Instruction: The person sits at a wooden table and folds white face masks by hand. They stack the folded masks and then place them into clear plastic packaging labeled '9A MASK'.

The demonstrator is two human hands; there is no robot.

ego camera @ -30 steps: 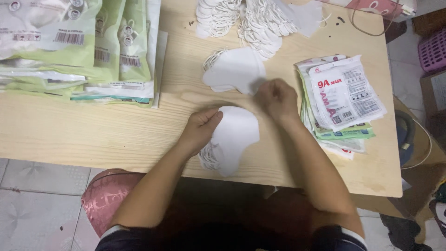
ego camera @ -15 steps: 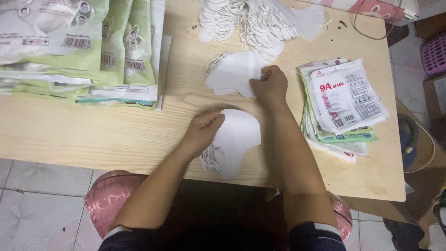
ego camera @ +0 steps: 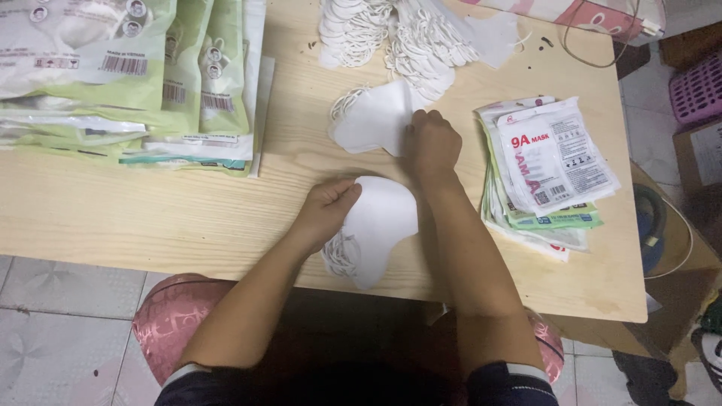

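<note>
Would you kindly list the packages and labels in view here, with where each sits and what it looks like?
Large green and white pouches: stacked at the table's far left corner, flat, glossy, with barcode patches.
Small flat packets: fanned pile right of the right hand, white rectangles with red print and green edges below.
Striped pink wrapper: far right table edge, only partly visible.
No screens or signs.

Our left hand (ego camera: 327,207) pinches the near stack of white masks (ego camera: 376,229) at its left edge. Our right hand (ego camera: 430,143) presses the farther mask stack (ego camera: 368,120), just left of its fingers.
</note>
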